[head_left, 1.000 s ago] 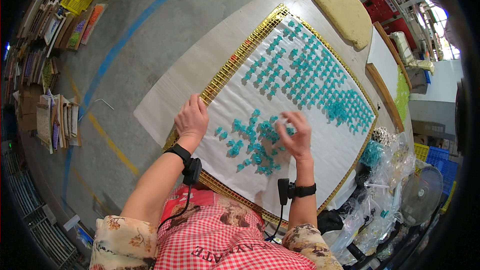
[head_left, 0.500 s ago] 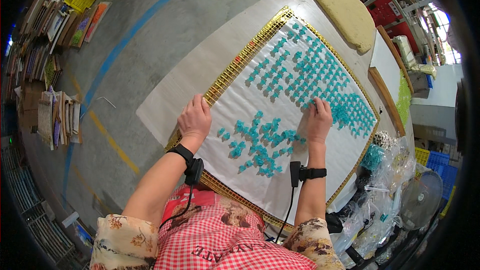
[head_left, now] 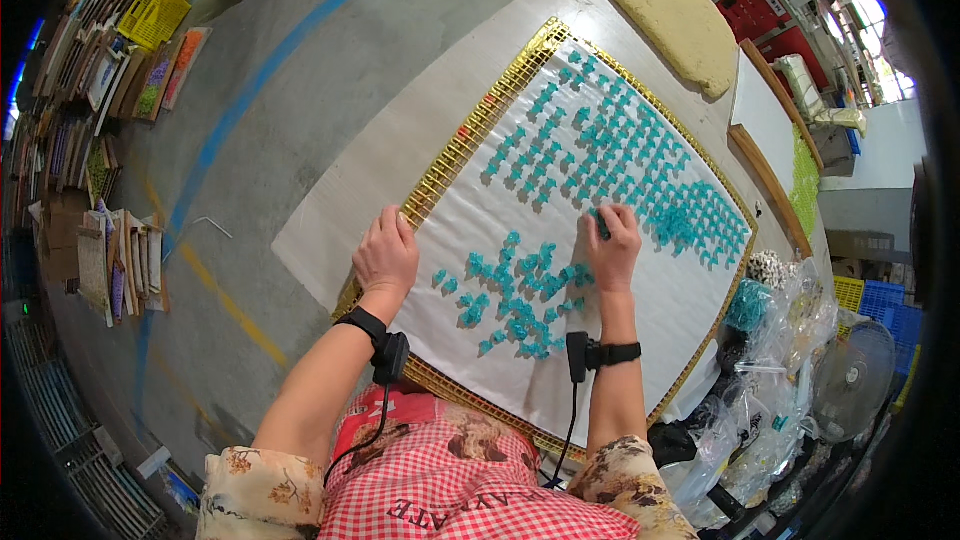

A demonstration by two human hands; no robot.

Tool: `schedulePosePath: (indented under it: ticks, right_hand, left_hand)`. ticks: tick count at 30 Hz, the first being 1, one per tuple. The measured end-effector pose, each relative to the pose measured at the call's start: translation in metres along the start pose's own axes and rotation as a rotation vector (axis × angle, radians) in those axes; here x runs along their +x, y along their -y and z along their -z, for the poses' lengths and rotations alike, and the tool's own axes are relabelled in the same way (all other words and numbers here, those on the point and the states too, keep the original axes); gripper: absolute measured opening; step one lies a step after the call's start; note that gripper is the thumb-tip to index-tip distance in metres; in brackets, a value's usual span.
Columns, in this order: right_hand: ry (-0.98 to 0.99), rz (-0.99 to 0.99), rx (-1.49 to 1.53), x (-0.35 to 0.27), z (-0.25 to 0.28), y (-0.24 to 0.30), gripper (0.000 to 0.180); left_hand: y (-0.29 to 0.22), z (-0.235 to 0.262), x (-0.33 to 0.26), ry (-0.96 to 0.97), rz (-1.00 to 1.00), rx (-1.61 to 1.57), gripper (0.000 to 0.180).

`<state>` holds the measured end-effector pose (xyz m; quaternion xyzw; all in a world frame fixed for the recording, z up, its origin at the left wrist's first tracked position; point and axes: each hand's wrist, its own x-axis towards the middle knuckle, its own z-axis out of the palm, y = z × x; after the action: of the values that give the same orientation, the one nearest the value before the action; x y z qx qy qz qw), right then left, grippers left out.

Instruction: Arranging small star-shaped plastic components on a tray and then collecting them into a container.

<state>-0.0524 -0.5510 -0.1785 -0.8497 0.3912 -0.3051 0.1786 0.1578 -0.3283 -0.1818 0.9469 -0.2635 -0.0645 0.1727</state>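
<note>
A gold grid-like tray [head_left: 462, 150] lies on the table, covered by a white sheet [head_left: 470, 210]. Small teal flower-like pieces [head_left: 615, 145] sit in close rows over its far part. Nearer to me, loose teal pieces [head_left: 520, 305] are scattered in a cluster. My right hand [head_left: 614, 252] is between the two groups, low over the sheet, with thumb and fingertips pinched on a teal piece [head_left: 599, 225] that is partly hidden. My left hand [head_left: 386, 258] is closed on the tray's left edge, its fingers curled there; their tips are partly hidden.
The pale table [head_left: 350, 180] also bears a tan slab [head_left: 670, 20] at the back and a wooden strip [head_left: 770, 188] to the right. Clear plastic bags [head_left: 770, 390] and a round fan [head_left: 852, 380] crowd the right side. Stacked boards [head_left: 120, 255] stand on the left.
My right hand has moved left and slightly toward me, away from the dense rows. A teal piece now shows at its fingertips. My left hand stays at the tray's edge; the view shifts slightly.
</note>
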Motion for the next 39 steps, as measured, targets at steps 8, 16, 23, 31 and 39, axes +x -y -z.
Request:
schedulePosePath:
  ticks: [8,16,23,31,39]
  right_hand:
    - [0.096,0.007,-0.004,0.015,0.013,0.004,0.027]
    - [0.143,0.063,-0.115,0.037,-0.012,-0.011,0.024]
    - [0.279,0.027,0.032,0.023,0.010,0.009,0.028]
    - [0.127,0.073,-0.035,0.028,-0.029,0.020,0.025]
    - [0.520,0.107,0.153,-0.007,0.018,0.044,0.018]
  left_hand:
    - [0.002,-0.003,0.000,-0.009,-0.003,-0.019,0.021]
    - [0.002,0.000,0.000,0.010,-0.004,0.006,0.021]
    - [0.007,-0.007,-0.001,-0.050,-0.029,-0.041,0.022]
    - [0.005,-0.004,0.000,0.001,-0.006,-0.003,0.021]
    - [0.007,-0.004,-0.001,-0.003,-0.010,-0.058,0.021]
